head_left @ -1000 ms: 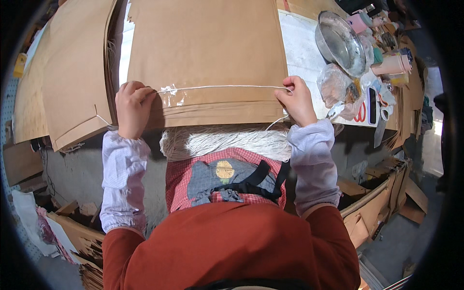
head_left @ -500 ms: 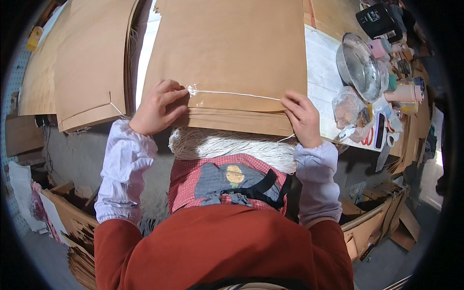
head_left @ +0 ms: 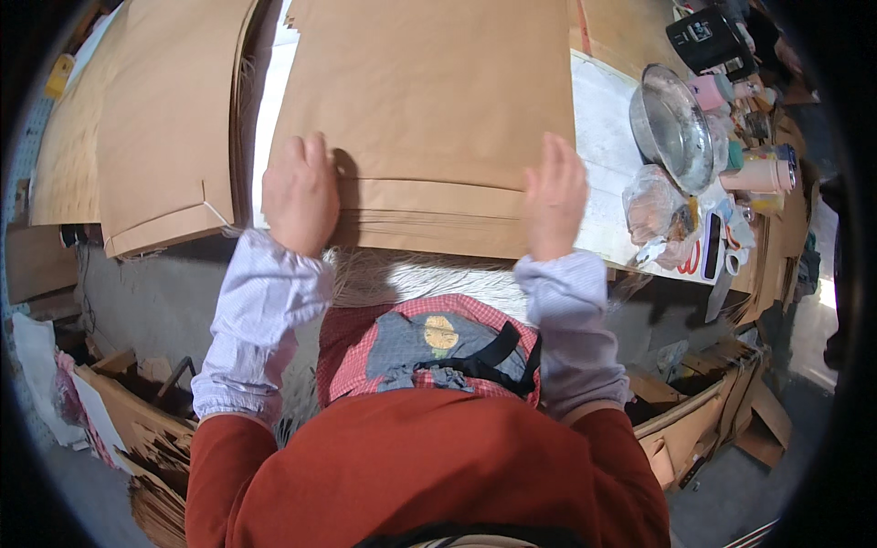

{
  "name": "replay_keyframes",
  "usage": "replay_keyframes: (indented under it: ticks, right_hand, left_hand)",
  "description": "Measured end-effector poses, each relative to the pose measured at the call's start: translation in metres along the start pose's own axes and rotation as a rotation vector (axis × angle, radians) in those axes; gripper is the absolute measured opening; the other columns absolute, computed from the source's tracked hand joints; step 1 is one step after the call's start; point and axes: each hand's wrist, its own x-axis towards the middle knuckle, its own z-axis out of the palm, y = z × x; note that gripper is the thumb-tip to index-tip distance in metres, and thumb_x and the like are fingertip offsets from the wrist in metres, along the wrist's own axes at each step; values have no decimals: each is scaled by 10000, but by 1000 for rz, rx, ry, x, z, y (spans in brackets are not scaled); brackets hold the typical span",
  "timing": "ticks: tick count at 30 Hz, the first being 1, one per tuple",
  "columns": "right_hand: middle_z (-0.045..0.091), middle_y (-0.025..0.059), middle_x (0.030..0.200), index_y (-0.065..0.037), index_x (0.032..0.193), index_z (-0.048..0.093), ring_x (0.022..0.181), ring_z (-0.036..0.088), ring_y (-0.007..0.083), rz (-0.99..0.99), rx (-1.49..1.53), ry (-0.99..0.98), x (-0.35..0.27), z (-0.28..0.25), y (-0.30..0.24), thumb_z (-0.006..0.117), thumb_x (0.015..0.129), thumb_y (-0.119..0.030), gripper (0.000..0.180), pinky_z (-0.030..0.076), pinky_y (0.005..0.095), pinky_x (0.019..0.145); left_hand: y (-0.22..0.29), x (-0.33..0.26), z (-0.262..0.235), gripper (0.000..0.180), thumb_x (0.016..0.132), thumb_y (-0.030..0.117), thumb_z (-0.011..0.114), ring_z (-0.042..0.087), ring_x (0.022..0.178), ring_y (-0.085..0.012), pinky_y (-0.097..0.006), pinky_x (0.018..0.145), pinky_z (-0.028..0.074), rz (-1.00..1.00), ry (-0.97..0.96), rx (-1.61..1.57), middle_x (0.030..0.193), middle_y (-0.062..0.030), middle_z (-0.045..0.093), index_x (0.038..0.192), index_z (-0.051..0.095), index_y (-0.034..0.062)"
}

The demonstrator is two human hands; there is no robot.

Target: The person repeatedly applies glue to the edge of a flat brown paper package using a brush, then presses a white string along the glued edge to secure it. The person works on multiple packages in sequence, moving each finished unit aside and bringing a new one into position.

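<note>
A stack of brown kraft paper sheets lies on the table in front of me, its near edge toward my body. The top sheet has a folded strip along that near edge. My left hand lies over the strip's left end, fingers stretched forward on the paper. At its right end my right hand rests on the stack's edge, fingers extended and slightly blurred. Neither hand shows anything held. A bundle of white strings lies across my lap below the stack.
A second brown paper stack with a string at its corner lies to the left. On the right are a metal basin, a plastic bag, red-handled scissors, a phone and cups. Cardboard boxes stand below.
The white string stretched between my hands is out of sight, and the sheet's near edge is now folded over. Both hands have opened from their pinch and turned fingers forward.
</note>
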Motion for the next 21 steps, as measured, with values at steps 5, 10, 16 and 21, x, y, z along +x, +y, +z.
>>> replay_keyframes:
  ticks: [5, 10, 16, 21]
  right_hand:
    - [367, 187, 1484, 20, 1421, 361, 1352, 368, 356, -213, 225, -299, -17, -5, -42, 664, 856, -321, 726, 299, 465, 1120]
    - [320, 262, 1491, 66, 1432, 318, 1374, 323, 392, 147, 121, -244, -34, -8, 22, 654, 876, -375, 785, 283, 464, 1121]
    - [532, 194, 1321, 60, 1223, 552, 1147, 500, 364, 267, -8, -126, -27, -12, 40, 689, 823, -215, 504, 412, 451, 961]
    - [583, 188, 1236, 42, 1173, 596, 1035, 563, 354, 145, 12, -73, -23, -16, 35, 705, 776, -85, 431, 472, 424, 892]
  left_hand:
    - [40, -8, -8, 846, 850, 435, 623, 247, 1424, -400, -502, 1176, 162, 394, -426, -58, 1496, -283, 302, 1435, 307, -88]
    - [-15, -16, 6, 918, 853, 490, 633, 208, 1422, -443, -459, 1170, 190, 48, -268, -43, 1503, -325, 251, 1414, 280, -146]
    - [-41, -22, 28, 555, 906, 165, 621, 312, 1363, -456, -475, 1138, 254, -9, -36, -341, 1436, -320, 362, 1345, 404, -96]
    - [-37, -20, 18, 534, 882, 104, 631, 312, 1373, -445, -455, 1141, 268, -58, -83, -440, 1449, -313, 354, 1336, 424, -86]
